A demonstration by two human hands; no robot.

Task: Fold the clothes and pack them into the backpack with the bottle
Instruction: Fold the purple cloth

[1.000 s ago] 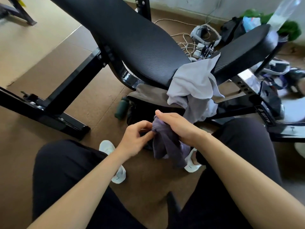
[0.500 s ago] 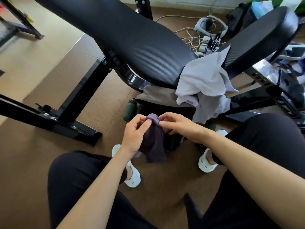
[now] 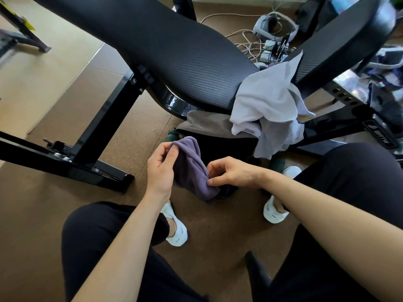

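Our hands have drawn apart since half a second ago, when both pinched the top of the purple cloth (image 3: 192, 168) close together. Now our left hand (image 3: 161, 168) keeps its pinch on the top edge, thumb in front, while our right hand (image 3: 233, 173) has slid down and pinches the cloth's lower side edge with thumb and fingertips. The cloth hangs stretched between the two, low between our knees, in front of the black backpack (image 3: 222, 147) on the floor.

A brownish garment (image 3: 207, 124) lies across the top of the backpack, and a pale grey garment (image 3: 268, 105) hangs from the gap between the two pads of the black bench (image 3: 174, 51), trailing down over the backpack's right side. The dark green bottle (image 3: 171, 135) peeks out at the backpack's left, mostly hidden behind our left hand and the cloth. The bench frame crosses just behind all this. White shoes (image 3: 176, 234) sit on the brown floor, and a tangle of cables (image 3: 250, 40) lies beyond the bench.
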